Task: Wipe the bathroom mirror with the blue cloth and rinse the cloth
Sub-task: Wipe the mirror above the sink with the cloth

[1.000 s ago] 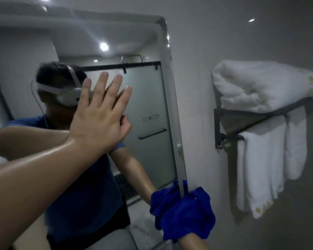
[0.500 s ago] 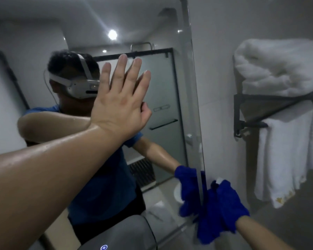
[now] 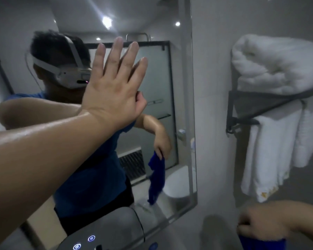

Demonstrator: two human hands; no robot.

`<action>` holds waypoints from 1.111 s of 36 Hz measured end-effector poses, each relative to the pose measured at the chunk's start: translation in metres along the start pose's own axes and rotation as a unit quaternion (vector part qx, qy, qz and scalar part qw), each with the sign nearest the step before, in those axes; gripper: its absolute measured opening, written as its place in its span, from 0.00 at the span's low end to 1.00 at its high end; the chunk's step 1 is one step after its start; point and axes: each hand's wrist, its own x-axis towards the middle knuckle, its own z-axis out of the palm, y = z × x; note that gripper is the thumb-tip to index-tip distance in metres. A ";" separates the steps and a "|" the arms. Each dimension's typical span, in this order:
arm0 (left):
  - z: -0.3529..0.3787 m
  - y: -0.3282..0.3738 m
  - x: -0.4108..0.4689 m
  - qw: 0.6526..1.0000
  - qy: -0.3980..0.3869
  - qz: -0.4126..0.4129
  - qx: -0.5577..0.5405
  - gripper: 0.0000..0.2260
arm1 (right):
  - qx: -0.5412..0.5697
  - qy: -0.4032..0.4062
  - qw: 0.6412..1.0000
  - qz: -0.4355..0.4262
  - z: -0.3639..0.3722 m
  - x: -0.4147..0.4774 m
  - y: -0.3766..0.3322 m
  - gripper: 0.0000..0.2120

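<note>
Spreading straight fingers, the left hand [image 3: 114,94] was laid flat against the mirror [image 3: 170,78]; the cloth [image 3: 262,244] was gripped in the curled right hand [image 3: 260,225].

White towels [image 3: 271,65] on a dark wall rack [image 3: 251,104], grey wall [image 3: 210,83].

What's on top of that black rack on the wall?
A big folded towel lies on top of the rack, covering its shelf. Hanging towels drape below. Anything behind or under the folded towel is hidden.
</note>
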 end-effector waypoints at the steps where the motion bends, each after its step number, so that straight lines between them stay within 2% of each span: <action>1: -0.001 0.000 0.000 1.000 -0.001 0.000 -0.003 0.34 | 0.051 0.018 0.999 -0.008 -0.003 -0.001 0.001 0.23; 4: -0.003 0.000 0.000 1.000 -0.008 -0.002 -0.004 0.35 | 0.252 0.091 0.962 -0.047 -0.025 -0.011 -0.002 0.21; 6: -0.004 0.000 0.001 1.000 -0.010 -0.003 -0.003 0.35 | 0.391 0.132 0.906 -0.096 -0.042 -0.021 -0.005 0.19; 8: -0.005 0.000 0.002 1.000 -0.012 -0.005 -0.009 0.35 | 0.476 0.195 0.843 -0.159 -0.060 -0.027 -0.006 0.22; 10: -0.006 0.000 0.002 1.000 -0.015 -0.006 -0.008 0.35 | 0.524 0.271 0.781 -0.203 -0.084 -0.030 -0.012 0.23; 14: -0.006 -0.001 0.003 1.000 -0.020 -0.005 -0.010 0.34 | 0.531 0.407 0.686 -0.285 -0.136 -0.034 -0.031 0.10; 16: -0.006 -0.001 0.003 1.000 -0.025 -0.005 -0.009 0.35 | 0.444 0.506 0.667 -0.318 -0.157 -0.024 -0.041 0.10; 18: -0.005 -0.001 0.003 1.000 -0.028 -0.005 -0.006 0.35 | 0.278 0.619 0.647 -0.346 -0.175 0.000 -0.045 0.09; 20: -0.005 -0.001 0.003 1.000 -0.030 -0.005 -0.005 0.35 | 0.113 0.674 0.648 -0.338 -0.185 0.037 -0.049 0.10; 22: -0.005 -0.002 0.002 1.000 -0.028 -0.004 -0.009 0.35 | 0.066 0.703 0.649 -0.285 -0.185 0.073 -0.055 0.18; 24: -0.004 -0.002 0.002 1.000 -0.024 -0.004 -0.011 0.35 | 0.073 0.746 0.622 -0.227 -0.178 0.100 -0.064 0.23; 27: -0.004 -0.001 0.003 1.000 -0.021 -0.005 -0.009 0.35 | 0.090 0.807 0.561 -0.159 -0.173 0.119 -0.072 0.21; 29: -0.004 0.000 0.003 1.000 -0.020 -0.003 -0.010 0.35 | 0.096 0.830 0.534 -0.133 -0.175 0.121 -0.075 0.20; 33: -0.003 -0.001 0.003 1.000 -0.023 -0.006 -0.007 0.35 | 0.133 0.831 0.530 -0.105 -0.195 0.109 -0.071 0.16; 35: -0.003 -0.001 0.003 1.000 -0.025 -0.009 -0.007 0.35 | 0.236 0.817 0.516 -0.102 -0.221 0.099 -0.068 0.15; 37: -0.003 0.000 0.003 1.000 -0.025 -0.009 -0.009 0.35 | 0.354 0.792 0.480 -0.129 -0.249 0.089 -0.069 0.17; 38: -0.003 0.000 0.004 1.000 -0.025 -0.008 -0.009 0.35 | 0.388 0.782 0.464 -0.149 -0.259 0.085 -0.072 0.19; 40: -0.002 0.000 0.003 1.000 -0.026 -0.008 -0.008 0.35 | 0.386 0.786 0.450 -0.176 -0.270 0.080 -0.084 0.19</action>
